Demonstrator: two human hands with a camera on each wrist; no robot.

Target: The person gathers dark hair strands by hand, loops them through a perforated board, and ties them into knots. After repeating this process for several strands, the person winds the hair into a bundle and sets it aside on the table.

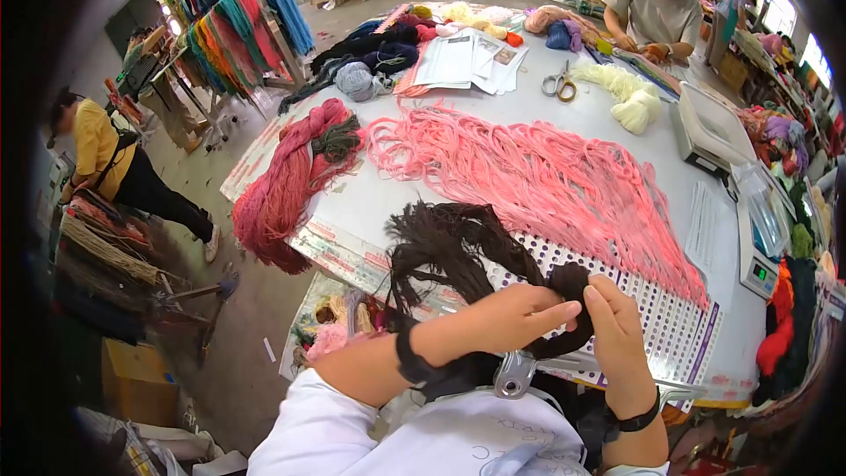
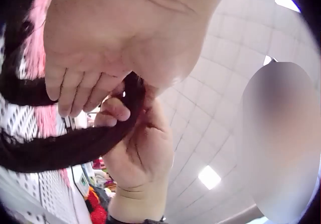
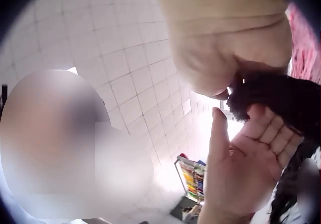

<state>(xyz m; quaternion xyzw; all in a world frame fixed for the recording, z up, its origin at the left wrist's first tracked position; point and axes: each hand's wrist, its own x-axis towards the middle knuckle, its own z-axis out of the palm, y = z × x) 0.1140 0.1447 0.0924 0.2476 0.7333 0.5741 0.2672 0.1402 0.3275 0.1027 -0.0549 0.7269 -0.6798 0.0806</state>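
Note:
A dark brown skein of yarn (image 1: 456,247) trails over the table's near edge, and its near end bends into a loop in front of the person's chest. My right hand (image 1: 619,322) pinches the loop between thumb and fingers. From the left, my left hand (image 1: 520,313) reaches in with its thumb stretched towards the right hand. In the right wrist view the left palm (image 3: 246,176) faces up with the thumb apart, its fingers lying against the yarn (image 3: 281,101). The left wrist view shows the right hand's fingertips (image 2: 113,111) at the loop, below the left hand's straight fingers.
Beyond the hands lie a white perforated board (image 1: 652,317) and a wide spread of pink yarn (image 1: 538,167). A metal clip (image 1: 514,375) sits close below the hands. Rose yarn (image 1: 282,189) hangs over the left edge. Scissors (image 1: 559,84), papers (image 1: 471,60) and a scale (image 1: 756,266) lie farther off.

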